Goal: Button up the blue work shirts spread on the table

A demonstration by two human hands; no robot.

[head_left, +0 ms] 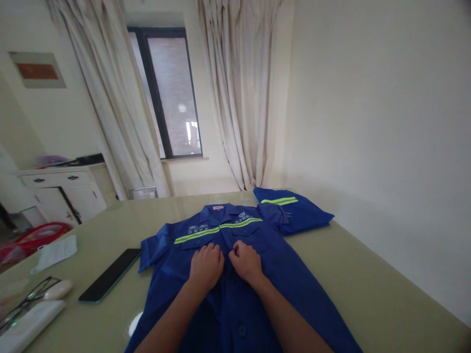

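Observation:
A blue short-sleeved work shirt (290, 274) lies spread face up on the table, its collar at the far end and yellow-green reflective strips across the chest. My left hand (208, 264) is closed on the front edge just below the chest pocket flap, fingers curled into the cloth. Close beside it, my right hand (246, 260) pinches the other front edge. What exactly sits between the fingertips is hidden. Lower down, a dark button (242, 330) shows on the front. Near the right sleeve lies a folded blue garment (303, 218) with a matching strip.
Left of the shirt on the greenish table (386, 289) lie a tablet or large phone (110, 275), a face mask (57, 251), glasses (33, 294), a white mouse-like object (59, 289) and a white case (31, 323). A wall (397, 147) borders the table's right side.

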